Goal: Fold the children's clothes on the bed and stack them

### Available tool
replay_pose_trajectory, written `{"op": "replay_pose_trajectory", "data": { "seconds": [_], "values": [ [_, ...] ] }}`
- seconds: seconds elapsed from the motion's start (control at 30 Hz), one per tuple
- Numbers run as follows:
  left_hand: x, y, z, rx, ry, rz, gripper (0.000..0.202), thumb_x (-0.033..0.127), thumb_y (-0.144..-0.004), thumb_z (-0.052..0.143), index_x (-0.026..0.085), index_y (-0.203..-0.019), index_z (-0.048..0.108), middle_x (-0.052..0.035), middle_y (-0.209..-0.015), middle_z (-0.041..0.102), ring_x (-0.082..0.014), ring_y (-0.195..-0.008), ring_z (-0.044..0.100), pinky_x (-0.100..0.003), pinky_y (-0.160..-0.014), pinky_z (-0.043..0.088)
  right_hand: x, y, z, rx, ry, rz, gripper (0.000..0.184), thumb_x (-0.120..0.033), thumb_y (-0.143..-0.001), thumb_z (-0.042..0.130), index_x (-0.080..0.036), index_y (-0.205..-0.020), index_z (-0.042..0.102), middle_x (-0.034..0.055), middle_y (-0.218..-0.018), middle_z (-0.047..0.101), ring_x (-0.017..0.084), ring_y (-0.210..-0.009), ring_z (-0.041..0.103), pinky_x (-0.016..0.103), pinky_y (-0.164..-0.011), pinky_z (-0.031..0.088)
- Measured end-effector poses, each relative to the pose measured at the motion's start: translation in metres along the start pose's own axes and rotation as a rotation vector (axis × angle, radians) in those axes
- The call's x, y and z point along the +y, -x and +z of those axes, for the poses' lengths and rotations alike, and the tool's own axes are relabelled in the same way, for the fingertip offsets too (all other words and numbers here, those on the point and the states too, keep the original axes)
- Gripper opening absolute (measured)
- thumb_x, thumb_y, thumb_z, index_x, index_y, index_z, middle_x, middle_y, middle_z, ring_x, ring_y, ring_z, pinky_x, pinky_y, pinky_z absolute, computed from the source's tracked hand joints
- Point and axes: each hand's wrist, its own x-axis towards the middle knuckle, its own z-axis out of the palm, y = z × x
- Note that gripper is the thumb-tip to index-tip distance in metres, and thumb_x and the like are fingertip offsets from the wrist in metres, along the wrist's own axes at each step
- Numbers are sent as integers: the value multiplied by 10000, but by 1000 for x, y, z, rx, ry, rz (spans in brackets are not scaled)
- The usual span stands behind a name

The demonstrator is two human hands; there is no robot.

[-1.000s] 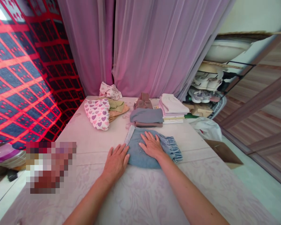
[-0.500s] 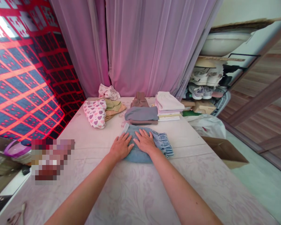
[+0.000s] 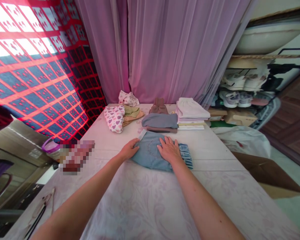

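Folded light-blue denim jeans (image 3: 150, 155) lie on the bed in front of me, a pocket facing up. Their gathered elastic waistband (image 3: 186, 156) is at the right and a pale strip shows at the upper left corner. My right hand (image 3: 169, 149) rests flat on the denim near the waistband, fingers spread, open. At the left edge of the jeans is my left hand (image 3: 129, 149), its fingers stretched out against the fabric, open. Just behind the jeans lies a folded grey garment (image 3: 160, 120) on top of brown cloth.
A stack of folded white and pale clothes (image 3: 192, 108) stands at the back right. Heart-print cloth (image 3: 114, 118) and green and orange garments (image 3: 132, 113) lie back left. Glasses (image 3: 45, 200) sit at the near left; an open cardboard box (image 3: 267, 173) is beyond the right edge.
My left hand has slid from the top of the denim to its left edge. My right hand has shifted towards the waistband. The whole view has turned to the left.
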Motion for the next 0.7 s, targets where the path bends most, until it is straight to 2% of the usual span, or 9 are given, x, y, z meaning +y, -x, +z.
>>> {"op": "replay_pose_trajectory", "data": {
  "seconds": [0.13, 0.23, 0.33, 0.43, 0.57, 0.63, 0.7],
  "values": [
    [-5, 7, -17, -33, -60, -156, 463, 440, -832, 532, 200, -1223, 595, -102, -1220, 649, -259, -1085, 618, -337, -891, 482, 0, 2, 0, 6, 6, 7, 561, -452, -939, 286, -204, -1431, 395, 132, -1513, 331, 277, -1400, 233, 545, -1103, 111],
    [-4, 3, -24, -86, -115, -254, 469, 521, -736, 621, 183, -1057, 670, -139, -1133, 682, -319, -1040, 633, -360, -830, 487, 1, 2, 0, 1, 9, 9, 557, -444, -942, 283, -202, -1430, 396, 129, -1515, 330, 276, -1403, 232, 551, -1103, 119],
    [2, -6, -28, -136, -146, -330, 474, 520, -664, 681, 161, -973, 684, -173, -1115, 682, -347, -1026, 635, -369, -799, 488, 0, 2, -6, -4, 11, 1, 539, -428, -944, 295, -201, -1418, 414, 128, -1508, 345, 274, -1397, 249, 559, -1102, 125],
    [9, -11, -27, -174, -140, -372, 434, 480, -636, 704, 147, -914, 686, -177, -1051, 701, -340, -997, 645, -351, -782, 489, -9, 8, -18, 33, 1, -26, 497, -367, -941, 329, -206, -1399, 439, 118, -1495, 372, 266, -1392, 261, 574, -1109, 79],
    [16, -9, -23, -138, -61, -383, 418, 414, -613, 724, 171, -948, 663, -157, -1141, 672, -331, -1084, 603, -314, -788, 477, -31, 29, -22, 139, -84, -83, 508, -381, -947, 326, -246, -1433, 383, 91, -1536, 299, 260, -1416, 204, 582, -1111, 39],
    [15, -4, -22, -120, 25, -398, 410, 406, -627, 717, 175, -959, 647, -149, -1134, 672, -325, -1074, 605, -304, -754, 481, -38, 40, -16, 65, -132, -103, 525, -439, -947, 318, -265, -1439, 375, 88, -1549, 269, 270, -1422, 194, 586, -1107, 65],
    [11, 4, -23, -129, 151, -427, 388, 420, -669, 691, 167, -958, 632, -138, -1035, 702, -299, -969, 649, -293, -682, 489, -42, 49, -11, -30, -165, -121, 524, -458, -946, 313, -261, -1423, 407, 97, -1543, 281, 277, -1420, 207, 585, -1107, 81]
  ]
}}
